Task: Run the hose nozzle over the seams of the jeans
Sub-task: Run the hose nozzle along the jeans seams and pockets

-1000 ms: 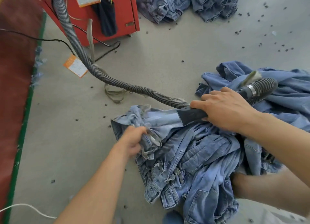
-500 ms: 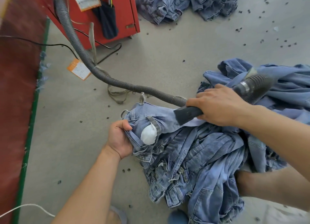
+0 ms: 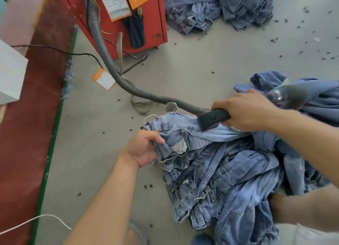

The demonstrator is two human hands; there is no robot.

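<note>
- The jeans [image 3: 220, 164] lie in a crumpled blue heap on the floor [image 3: 192, 75], filling the lower right of the frame.
- The left hand [image 3: 142, 149], at centre frame, grips the waistband end of the top pair; its fingers [image 3: 156, 138] are curled tight around bunched denim, thumb on top.
- A pale pocket lining [image 3: 180, 146] shows just to the right of that hand.
- The right hand [image 3: 245, 110], right of centre, is closed around the handle of the nozzle [image 3: 211, 119]; its fingers wrap over the top of it.
- The dark nozzle points toward the left of the frame, and its flat mouth rests on a stretched light strip of denim near the waistband.
- A grey ribbed hose [image 3: 128, 86] runs from beside the nozzle up toward the upper left, reaching a red cabinet [image 3: 154, 15].
- A second ribbed end, blurred, sticks out behind the right hand at the right edge.
- An orange and white tag [image 3: 103, 78] lies on the floor just beside the hose, left of centre.
- More jeans sit in another pile [image 3: 220, 7] at the top of the frame, well apart from the working heap.
- Small dark scraps [image 3: 300, 52] dot the floor at upper right.
- A white cord [image 3: 36, 220] crosses the lower left corner over a red mat [image 3: 27, 134] with a green edge.
</note>
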